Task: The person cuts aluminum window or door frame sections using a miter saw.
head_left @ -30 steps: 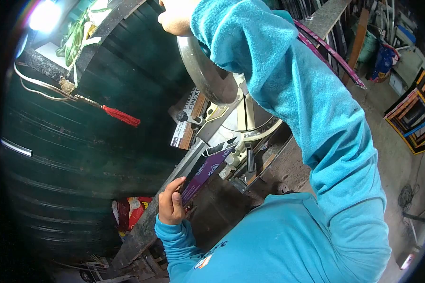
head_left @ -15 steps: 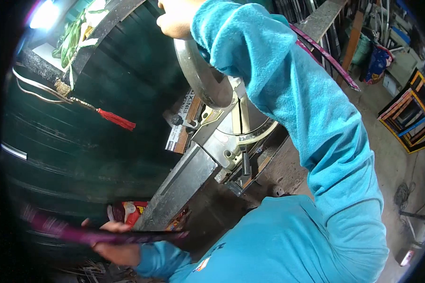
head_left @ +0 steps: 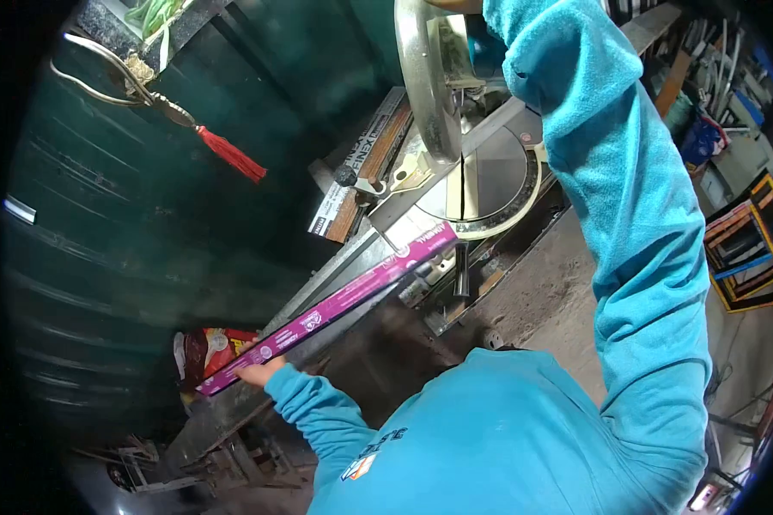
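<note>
My left hand (head_left: pixel 260 372) is closed around the lower end of a long strip covered in purple film (head_left: pixel 343 299), printed ADMIRAL in white. The strip slants up to the right, its far end overlapping the front of the mitre saw's round table (head_left: pixel 498 176). Above that table stands the saw's curved metal blade guard (head_left: pixel 425 81). Only a sliver of my right hand (head_left: pixel 455 4) shows at the top edge, by the top of the guard; its fingers are hidden.
A printed cardboard box (head_left: pixel 361 159) and a wooden piece lie behind the saw. A red bag (head_left: pixel 219 348) sits by the bench's left end. A red tassel (head_left: pixel 232 154) hangs at upper left. Coloured frames (head_left: pixel 751 245) lean at the right.
My left hand has swung the purple strip from the lower left up towards the saw table. The view has shifted, so the saw appears further right and my right hand is mostly out of frame.
</note>
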A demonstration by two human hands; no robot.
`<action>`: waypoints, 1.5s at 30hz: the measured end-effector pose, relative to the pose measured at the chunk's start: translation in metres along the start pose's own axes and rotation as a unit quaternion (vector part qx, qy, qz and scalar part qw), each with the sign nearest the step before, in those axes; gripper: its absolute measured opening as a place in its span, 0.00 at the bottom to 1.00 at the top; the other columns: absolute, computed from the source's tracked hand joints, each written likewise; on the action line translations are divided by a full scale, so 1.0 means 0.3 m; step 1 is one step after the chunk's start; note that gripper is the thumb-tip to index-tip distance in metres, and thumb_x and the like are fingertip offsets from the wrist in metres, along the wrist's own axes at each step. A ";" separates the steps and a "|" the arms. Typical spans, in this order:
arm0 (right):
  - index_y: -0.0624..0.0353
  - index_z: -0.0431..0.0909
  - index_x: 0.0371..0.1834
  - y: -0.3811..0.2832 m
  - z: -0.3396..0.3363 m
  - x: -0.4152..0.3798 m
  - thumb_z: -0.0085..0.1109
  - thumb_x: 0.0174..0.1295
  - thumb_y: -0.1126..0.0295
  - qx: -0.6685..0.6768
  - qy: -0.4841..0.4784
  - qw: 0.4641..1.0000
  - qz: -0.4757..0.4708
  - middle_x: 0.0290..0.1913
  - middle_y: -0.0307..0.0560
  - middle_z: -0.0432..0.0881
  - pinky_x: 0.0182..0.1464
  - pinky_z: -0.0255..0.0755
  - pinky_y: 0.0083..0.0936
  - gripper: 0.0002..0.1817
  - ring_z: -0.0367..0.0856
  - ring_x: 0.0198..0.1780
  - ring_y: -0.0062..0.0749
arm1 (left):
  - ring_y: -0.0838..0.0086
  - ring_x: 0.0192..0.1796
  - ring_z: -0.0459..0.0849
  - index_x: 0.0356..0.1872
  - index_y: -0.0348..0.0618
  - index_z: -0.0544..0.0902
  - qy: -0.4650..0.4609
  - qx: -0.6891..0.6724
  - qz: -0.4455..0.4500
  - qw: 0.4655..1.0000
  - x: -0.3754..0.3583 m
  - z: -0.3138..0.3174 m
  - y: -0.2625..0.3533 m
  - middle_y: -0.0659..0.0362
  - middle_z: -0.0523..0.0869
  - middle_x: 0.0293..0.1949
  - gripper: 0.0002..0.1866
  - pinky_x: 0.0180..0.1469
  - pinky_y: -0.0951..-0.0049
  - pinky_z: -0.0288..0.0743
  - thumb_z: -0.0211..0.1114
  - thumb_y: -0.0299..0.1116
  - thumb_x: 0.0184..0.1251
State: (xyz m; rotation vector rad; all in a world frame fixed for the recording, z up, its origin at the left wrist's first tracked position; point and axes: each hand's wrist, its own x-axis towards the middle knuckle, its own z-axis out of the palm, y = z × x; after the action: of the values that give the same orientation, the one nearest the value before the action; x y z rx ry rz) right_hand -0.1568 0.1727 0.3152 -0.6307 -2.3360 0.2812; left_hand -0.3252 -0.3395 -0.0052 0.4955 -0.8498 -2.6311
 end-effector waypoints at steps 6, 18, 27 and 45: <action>0.57 0.78 0.60 0.004 0.006 -0.003 0.58 0.58 0.55 -0.012 0.022 1.000 0.010 0.62 0.64 0.75 0.68 0.66 0.41 0.28 0.72 0.65 0.57 | 0.65 0.39 0.82 0.42 0.44 0.80 0.113 0.113 -0.063 0.985 0.121 -0.140 -0.220 0.59 0.83 0.38 0.16 0.48 0.58 0.78 0.58 0.47 0.71; 0.63 0.77 0.59 0.004 -0.006 0.021 0.62 0.59 0.57 -0.065 0.000 0.998 -0.009 0.57 0.67 0.79 0.64 0.71 0.37 0.28 0.78 0.60 0.55 | 0.71 0.23 0.82 0.32 0.36 0.84 -0.313 0.604 -0.008 0.733 -0.138 -0.131 -0.322 0.61 0.81 0.20 0.17 0.26 0.71 0.76 0.69 0.44 0.66; 0.62 0.75 0.60 0.019 0.004 0.029 0.52 0.62 0.52 -0.114 -0.011 0.992 0.052 0.52 0.66 0.78 0.55 0.72 0.37 0.29 0.78 0.52 0.53 | 0.47 0.76 0.53 0.54 0.65 0.87 -0.569 0.667 0.256 0.407 -0.455 0.297 -0.752 0.42 0.56 0.75 0.24 0.68 0.39 0.50 0.75 0.50 0.53; 0.62 0.75 0.56 0.113 0.112 -0.109 0.26 0.71 0.36 0.285 -0.137 0.864 0.392 0.36 0.62 0.80 0.31 0.76 0.41 0.40 0.79 0.30 0.47 | 0.53 0.66 0.68 0.57 0.72 0.84 -0.521 0.721 0.194 0.414 -0.521 0.325 -0.772 0.45 0.70 0.65 0.22 0.64 0.49 0.58 0.70 0.51 0.60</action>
State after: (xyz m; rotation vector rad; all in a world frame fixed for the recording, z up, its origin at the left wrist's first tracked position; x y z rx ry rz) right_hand -0.1461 0.1843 0.2595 -1.2555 -1.9515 1.4492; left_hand -0.2748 -0.0497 -0.0371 -1.1153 -2.9196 -0.7234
